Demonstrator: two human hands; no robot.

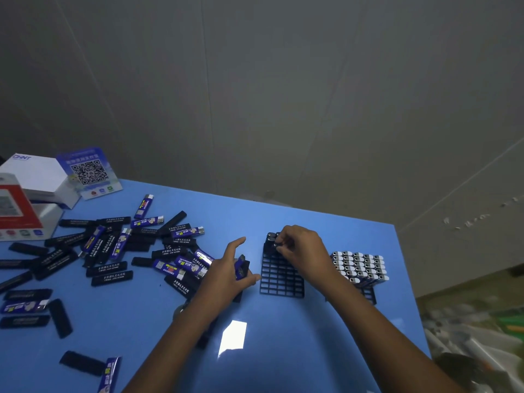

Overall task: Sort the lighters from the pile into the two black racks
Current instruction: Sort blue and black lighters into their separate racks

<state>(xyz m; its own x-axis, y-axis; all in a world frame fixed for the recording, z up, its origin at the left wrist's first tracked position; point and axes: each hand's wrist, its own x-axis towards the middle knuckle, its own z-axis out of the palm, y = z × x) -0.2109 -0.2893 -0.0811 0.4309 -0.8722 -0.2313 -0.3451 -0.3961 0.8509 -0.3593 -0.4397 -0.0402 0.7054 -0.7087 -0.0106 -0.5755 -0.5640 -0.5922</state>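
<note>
Two black racks are being filled: the near rack (pixel 281 279) holds about three lighters (pixel 271 239), one being pinched by the right hand (pixel 300 251); the far rack (pixel 368 293) is nearly full. A blue lighter (pixel 241 268) is being gripped by the left hand (pixel 226 276) beside the pile (pixel 119 251).

Two black racks (pixel 280 279), two hands (pixel 226 276), many lighters (pixel 113 251).
</note>
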